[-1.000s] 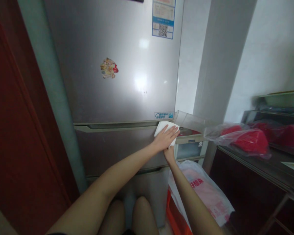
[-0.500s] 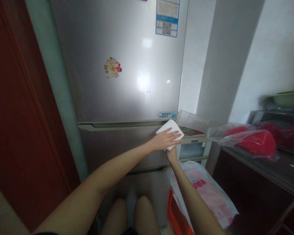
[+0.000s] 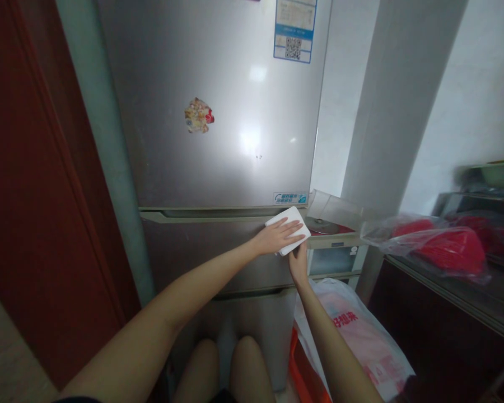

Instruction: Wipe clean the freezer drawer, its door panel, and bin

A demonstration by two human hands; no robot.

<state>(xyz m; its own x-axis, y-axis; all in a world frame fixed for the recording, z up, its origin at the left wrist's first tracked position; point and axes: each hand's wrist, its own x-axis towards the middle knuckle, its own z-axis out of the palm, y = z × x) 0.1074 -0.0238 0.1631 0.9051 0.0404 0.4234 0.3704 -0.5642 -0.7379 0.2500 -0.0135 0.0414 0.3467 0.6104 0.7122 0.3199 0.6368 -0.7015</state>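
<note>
A folded white cloth (image 3: 298, 220) lies against the upper right corner of the middle door of a silver refrigerator (image 3: 185, 249), just under the handle recess. My left hand (image 3: 274, 237) rests on top of it, with fingers stretched out and slightly spread across its face. Below the cloth's lower right corner, my right hand (image 3: 299, 264) is raised at the refrigerator's right edge. Its fingertips are partly hidden by the cloth, and whether they grip it does not show.
A white plastic bag with red print (image 3: 357, 341) stands at lower right, beside an orange container (image 3: 302, 375). Red items in clear plastic (image 3: 453, 249) sit on a dark cabinet (image 3: 437, 313). A small appliance (image 3: 334, 260) stands right of the refrigerator. A reddish door (image 3: 46, 168) is at left.
The view has shifted a little. My right hand shows more clearly now beneath the cloth's corner, its fingers less covered. My left hand stays flat on the cloth.
</note>
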